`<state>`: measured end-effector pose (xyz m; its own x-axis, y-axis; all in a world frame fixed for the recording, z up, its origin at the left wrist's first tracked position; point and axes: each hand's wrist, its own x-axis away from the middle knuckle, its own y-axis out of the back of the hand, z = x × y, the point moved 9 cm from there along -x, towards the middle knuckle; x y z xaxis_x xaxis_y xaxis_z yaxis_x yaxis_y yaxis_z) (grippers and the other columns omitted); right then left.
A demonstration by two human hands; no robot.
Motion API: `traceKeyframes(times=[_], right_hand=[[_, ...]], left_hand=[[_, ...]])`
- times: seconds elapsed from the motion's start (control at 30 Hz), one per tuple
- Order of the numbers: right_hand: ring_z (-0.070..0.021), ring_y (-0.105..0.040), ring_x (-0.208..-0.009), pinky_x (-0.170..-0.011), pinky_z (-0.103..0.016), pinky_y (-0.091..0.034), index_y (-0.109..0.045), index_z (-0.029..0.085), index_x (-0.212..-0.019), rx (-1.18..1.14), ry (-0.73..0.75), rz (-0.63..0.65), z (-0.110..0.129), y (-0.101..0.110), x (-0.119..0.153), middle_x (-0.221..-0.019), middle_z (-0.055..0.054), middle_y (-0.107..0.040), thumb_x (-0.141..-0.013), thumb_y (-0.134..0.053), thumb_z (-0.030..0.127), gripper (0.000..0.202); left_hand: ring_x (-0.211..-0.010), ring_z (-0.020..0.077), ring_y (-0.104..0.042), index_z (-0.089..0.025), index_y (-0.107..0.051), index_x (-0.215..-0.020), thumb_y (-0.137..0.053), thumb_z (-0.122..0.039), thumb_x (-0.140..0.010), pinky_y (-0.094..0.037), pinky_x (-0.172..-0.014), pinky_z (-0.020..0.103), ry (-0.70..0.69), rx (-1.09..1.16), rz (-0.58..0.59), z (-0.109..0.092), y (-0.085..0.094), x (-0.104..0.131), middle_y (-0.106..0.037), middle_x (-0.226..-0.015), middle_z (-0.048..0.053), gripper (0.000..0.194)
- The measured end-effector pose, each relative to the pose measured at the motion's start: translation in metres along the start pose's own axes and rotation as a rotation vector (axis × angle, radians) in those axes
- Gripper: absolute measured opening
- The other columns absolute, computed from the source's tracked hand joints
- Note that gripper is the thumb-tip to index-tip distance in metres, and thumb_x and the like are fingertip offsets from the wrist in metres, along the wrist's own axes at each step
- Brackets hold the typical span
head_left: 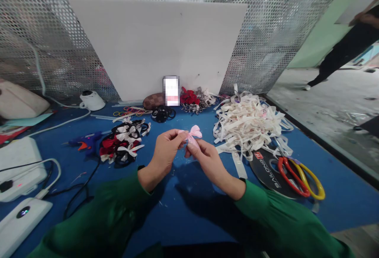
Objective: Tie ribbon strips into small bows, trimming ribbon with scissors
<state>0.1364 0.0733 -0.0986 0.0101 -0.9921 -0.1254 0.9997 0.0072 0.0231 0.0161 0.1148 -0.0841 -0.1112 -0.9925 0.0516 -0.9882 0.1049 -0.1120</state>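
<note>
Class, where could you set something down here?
The blue table is mostly bare between the green sleeves, this side of the pink bow, and right of the scissors. It is crowded around the pale ribbons and glue gun.

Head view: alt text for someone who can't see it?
Two bare hands, left and right, pinch a small pink ribbon bow above a blue table. To the left lie a blue glue gun and red, white and black pieces; to the right, a white ribbon pile and red-and-yellow-handled scissors.
</note>
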Motion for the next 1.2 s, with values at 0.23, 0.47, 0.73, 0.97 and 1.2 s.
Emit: traceKeyframes(times=[0.23, 0.47, 0.73, 0.97, 1.2], right_hand=[[-0.013, -0.051, -0.063, -0.057, -0.025, -0.04, -0.067, 0.018, -0.08, -0.343, -0.131, -0.187, -0.011, 0.015, -0.002, -0.071, 0.001, -0.061, -0.073, -0.08, 0.047, 0.033], [-0.01, -0.043, -0.056, -0.052, -0.024, -0.036, -0.062, 0.018, -0.07, -0.331, -0.11, -0.261, -0.008, 0.023, -0.001, -0.062, 0.004, -0.056, -0.068, -0.083, 0.041, 0.03], [-0.0098, -0.039, -0.054, -0.05, -0.024, -0.032, -0.063, 0.018, -0.071, -0.311, -0.132, -0.25, -0.011, 0.023, -0.002, -0.06, 0.005, -0.053, -0.068, -0.083, 0.042, 0.031], [-0.0095, -0.035, -0.052, -0.049, -0.024, -0.028, -0.058, 0.019, -0.068, -0.247, -0.109, -0.155, -0.006, 0.016, -0.002, -0.057, 0.006, -0.048, -0.074, -0.077, 0.044, 0.032], [-0.0087, -0.034, -0.051, -0.049, -0.024, -0.025, -0.058, 0.019, -0.069, -0.278, -0.132, -0.14, -0.008, 0.015, -0.002, -0.057, 0.006, -0.048, -0.073, -0.076, 0.041, 0.029]], left_hand=[[-0.056, 0.0111, -0.046, -0.016, -0.071, -0.064, -0.075, -0.037, -0.073, -0.036, -0.056, 0.024, -0.087, -0.129, -0.013, -0.009, -0.004, 0.007, -0.058, -0.057, -0.002, 0.023], [-0.058, 0.0117, -0.046, -0.016, -0.07, -0.066, -0.073, -0.039, -0.076, -0.035, -0.057, 0.024, -0.086, -0.2, 0.011, -0.005, -0.005, 0.007, -0.058, -0.059, -0.002, 0.025], [-0.059, 0.0118, -0.045, -0.016, -0.067, -0.065, -0.074, -0.041, -0.077, -0.035, -0.058, 0.025, -0.077, -0.179, 0.05, -0.002, -0.008, 0.006, -0.055, -0.058, -0.002, 0.028], [-0.057, 0.0108, -0.044, -0.016, -0.064, -0.058, -0.079, -0.04, -0.069, -0.035, -0.058, 0.025, 0.016, -0.064, 0.08, 0.003, -0.008, 0.004, -0.055, -0.057, -0.002, 0.03], [-0.055, 0.0102, -0.044, -0.016, -0.064, -0.06, -0.081, -0.051, -0.066, -0.034, -0.054, 0.024, 0.153, 0.018, 0.138, 0.017, -0.013, 0.003, -0.055, -0.058, -0.001, 0.04]])
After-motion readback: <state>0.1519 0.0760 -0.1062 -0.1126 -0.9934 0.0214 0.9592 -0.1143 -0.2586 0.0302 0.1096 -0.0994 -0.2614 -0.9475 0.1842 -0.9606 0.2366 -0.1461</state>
